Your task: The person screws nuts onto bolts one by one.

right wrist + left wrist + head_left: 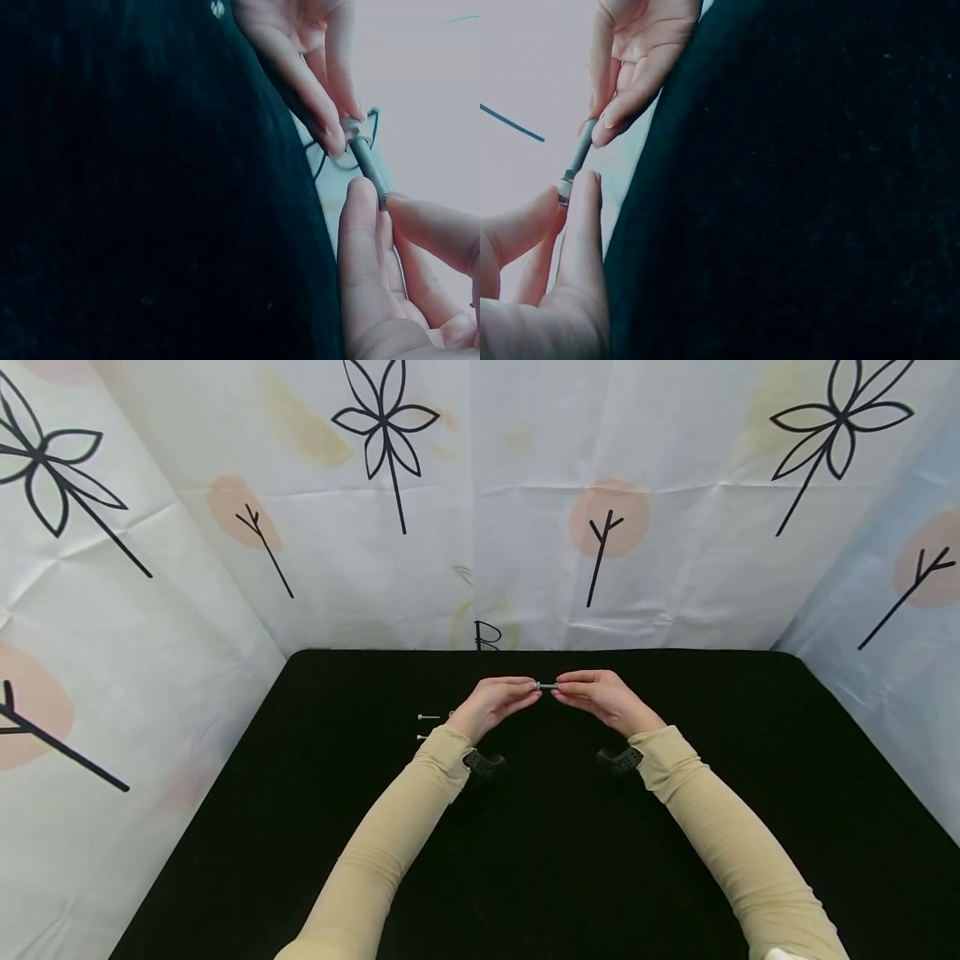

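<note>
A silver bolt (pixel 548 686) is held level above the black table, between the two hands. The left hand (pixel 497 702) pinches its wider end between thumb and fingers. The right hand (pixel 606 698) pinches the far tip of the threaded shank. In the left wrist view the threads of the bolt (pixel 580 148) show between the fingertips, with a ring-like part near the wide end. From the right wrist view, the bolt (pixel 370 166) slants down to the right hand's thumb and fingertips. The fingers partly hide both ends, so whether that wide end is a head or a nut is unclear.
Two small bolts lie on the black table (pixel 555 860) left of the left hand: an upper bolt (pixel 428 717) and a lower bolt (pixel 422 737), partly covered by the sleeve. A patterned white curtain (pixel 525 568) stands behind the table and along its sides.
</note>
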Demonstrator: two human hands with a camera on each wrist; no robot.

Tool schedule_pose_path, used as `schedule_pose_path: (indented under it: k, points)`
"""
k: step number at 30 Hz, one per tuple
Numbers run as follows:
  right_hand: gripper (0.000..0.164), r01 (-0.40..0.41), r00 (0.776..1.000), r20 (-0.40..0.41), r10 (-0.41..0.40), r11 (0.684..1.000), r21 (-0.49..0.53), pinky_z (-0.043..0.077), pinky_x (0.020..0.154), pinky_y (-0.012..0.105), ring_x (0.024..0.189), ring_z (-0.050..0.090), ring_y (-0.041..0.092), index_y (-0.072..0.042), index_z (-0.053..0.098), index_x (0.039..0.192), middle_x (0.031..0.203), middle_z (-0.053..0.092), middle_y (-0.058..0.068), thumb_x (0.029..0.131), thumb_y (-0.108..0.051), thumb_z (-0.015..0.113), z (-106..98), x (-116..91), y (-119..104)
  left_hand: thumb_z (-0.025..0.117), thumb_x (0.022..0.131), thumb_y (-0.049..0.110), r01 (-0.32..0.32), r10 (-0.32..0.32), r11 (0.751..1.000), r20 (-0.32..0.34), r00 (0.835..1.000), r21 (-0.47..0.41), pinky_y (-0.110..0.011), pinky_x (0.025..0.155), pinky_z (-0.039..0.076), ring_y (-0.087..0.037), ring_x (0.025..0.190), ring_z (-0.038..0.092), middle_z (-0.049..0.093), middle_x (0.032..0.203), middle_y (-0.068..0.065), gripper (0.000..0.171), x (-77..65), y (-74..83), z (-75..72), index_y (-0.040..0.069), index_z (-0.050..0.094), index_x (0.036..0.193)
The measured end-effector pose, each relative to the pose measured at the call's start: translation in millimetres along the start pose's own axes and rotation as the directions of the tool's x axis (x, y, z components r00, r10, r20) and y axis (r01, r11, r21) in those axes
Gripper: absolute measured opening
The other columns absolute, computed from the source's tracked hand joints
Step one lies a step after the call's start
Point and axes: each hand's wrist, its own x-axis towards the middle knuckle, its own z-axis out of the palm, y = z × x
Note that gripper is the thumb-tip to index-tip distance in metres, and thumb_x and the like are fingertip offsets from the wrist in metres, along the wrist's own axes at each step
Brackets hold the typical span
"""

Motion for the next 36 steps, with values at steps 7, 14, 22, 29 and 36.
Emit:
schedule_pose_path:
  k: [7,14,22,29,36]
  points:
    - [0.041,-0.071,0.997,-0.03,0.069,0.994,-0.08,0.053,0.09,0.03,0.093,0.067,0.017,0.016,0.042,0.133,0.122,0.052,0.025,0.094,0.008,0.053,-9.6,10.3,7.5,0.063,0.088,-0.01,0.017,-0.012,0.998,-0.074,0.997,0.063,-0.028,0.08,0.057,-0.024,0.095,0.067,0.066,0.107,-0.02,0.028,8.6,-8.2,3.3,-0.009,0.063,0.116]
    - [0.042,-0.109,0.994,-0.04,0.103,0.98,-0.166,0.054,0.088,0.031,0.088,0.068,0.016,0.016,0.041,0.133,0.125,0.05,0.031,0.094,0.007,0.054,-12.3,14.0,8.8,0.065,0.085,-0.011,0.011,0.008,0.991,-0.132,0.991,0.136,-0.028,0.078,0.058,-0.022,0.087,0.069,0.068,0.097,-0.02,0.021,12.1,-11.1,4.6,-0.01,0.067,0.106]
    - [0.039,-0.135,0.986,-0.122,0.11,0.967,-0.219,0.058,0.08,0.03,0.079,0.069,0.016,0.019,0.044,0.127,0.094,0.064,0.018,0.092,0.008,0.057,-5.5,16.6,6.1,0.069,0.082,-0.011,-0.015,0.059,0.977,-0.201,0.978,0.215,-0.028,0.071,0.06,-0.021,0.077,0.071,0.07,0.088,-0.018,0.019,9.7,-10.4,6.9,-0.011,0.069,0.101]
    - [0.031,-0.126,0.984,-0.156,0.091,0.964,-0.233,0.058,0.079,0.032,0.08,0.069,0.018,0.017,0.051,0.118,0.095,0.066,0.019,0.09,0.007,0.06,0.0,12.0,5.5,0.071,0.081,-0.008,-0.04,0.103,0.967,-0.243,0.964,0.251,-0.029,0.068,0.06,-0.021,0.073,0.071,0.071,0.084,-0.017,0.014,8.5,-12.5,6.0,-0.008,0.071,0.095]
    - [0.036,-0.131,0.984,-0.151,0.091,0.949,-0.285,0.056,0.084,0.032,0.094,0.068,0.024,0.014,0.048,0.129,0.121,0.056,0.029,0.099,-0.005,0.052,-3.1,6.2,4.1,0.071,0.085,0.001,-0.016,0.08,0.954,-0.2,0.977,0.301,-0.035,0.072,0.06,-0.024,0.079,0.071,0.071,0.091,-0.015,0.014,-3.8,-0.7,-3.8,-0.002,0.071,0.099]
